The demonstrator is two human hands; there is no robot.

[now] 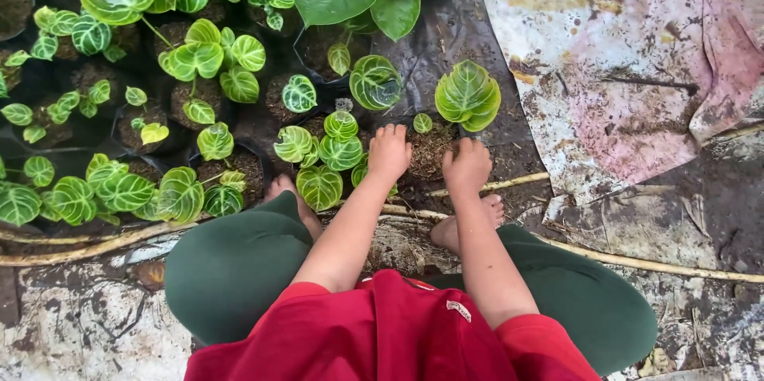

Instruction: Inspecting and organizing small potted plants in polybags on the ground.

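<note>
From the head camera, you squat barefoot over a small black pot of brown potting mix at the edge of the plant bed. Your left hand and right hand both press down on its rim, fingers curled (whether they actually grip it, I cannot tell). You seem to be firming or settling this pot; lifting it next would need a clear hold on both sides. Your fingertips are hidden, and its seedling is barely visible.
</note>
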